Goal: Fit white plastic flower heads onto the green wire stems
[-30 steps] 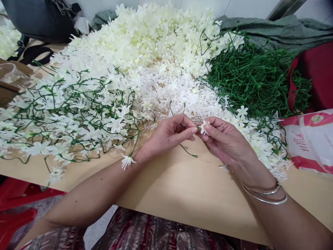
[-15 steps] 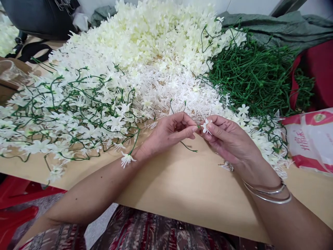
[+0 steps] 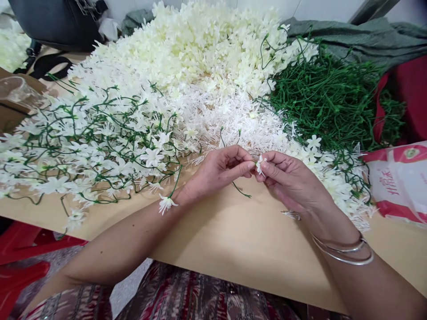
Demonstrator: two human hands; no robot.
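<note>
My left hand point(image 3: 230, 168) is closed on a green plastic flower stem point(image 3: 240, 191), whose thin branches show above and below the fingers. Pinched in my right hand point(image 3: 288, 178) is a small white artificial flower point(image 3: 260, 165), held right against the left fingertips where stem and flower come together. The exact joint is hidden by the fingers. Under my right palm lies a small cluster of white stamens point(image 3: 291, 215). One finished-looking flower on its stem point(image 3: 167, 203) rests by my left forearm.
White petals point(image 3: 207, 40) are heaped at the back, with white stamens point(image 3: 230, 115) before them. Stems with flowers point(image 3: 100, 142) spread left. Bare green stems point(image 3: 327, 98) pile up right, near a red-and-white packet point(image 3: 396, 182). A black bag point(image 3: 56, 22) stands back left.
The white flower has shifted slightly left, closer against my left fingertips, and its face has turned more sideways. The whole view has moved a little; both hands keep their grip.
</note>
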